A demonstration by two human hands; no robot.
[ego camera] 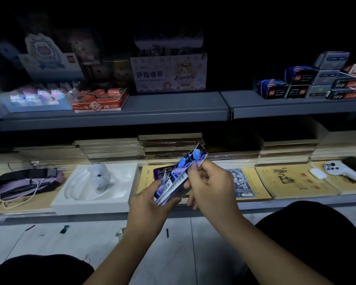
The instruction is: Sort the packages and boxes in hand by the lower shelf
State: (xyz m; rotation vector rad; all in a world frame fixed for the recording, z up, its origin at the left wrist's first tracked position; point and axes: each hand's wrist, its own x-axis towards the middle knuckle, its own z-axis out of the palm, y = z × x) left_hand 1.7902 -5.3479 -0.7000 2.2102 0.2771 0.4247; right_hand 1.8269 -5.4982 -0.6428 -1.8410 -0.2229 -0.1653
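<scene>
Head view, item by item. Your left hand point(150, 199) grips the lower end of a long, narrow blue-and-white printed cardboard box point(178, 175), fingers curled under it. Your right hand point(211, 186) pinches the same box near its upper end, where the flap stands open. The box tilts up and to the right, held in the air above the front edge of the lower shelf point(296, 202).

Behind it: yellow-covered exercise books point(292, 181) lying flat. Left of your hands: a white moulded tray point(86, 194) holding a small grey-white plush toy point(99, 175); further left, a purple pouch with a black strap point(23, 184). Far right: a white game controller point(341, 171).

On the grey upper shelf point(173, 112): a red carton marked 2B point(100, 99), a pale display box printed "Finger Bandage" point(169, 74), and stacked blue, grey and red small boxes point(317, 81).
</scene>
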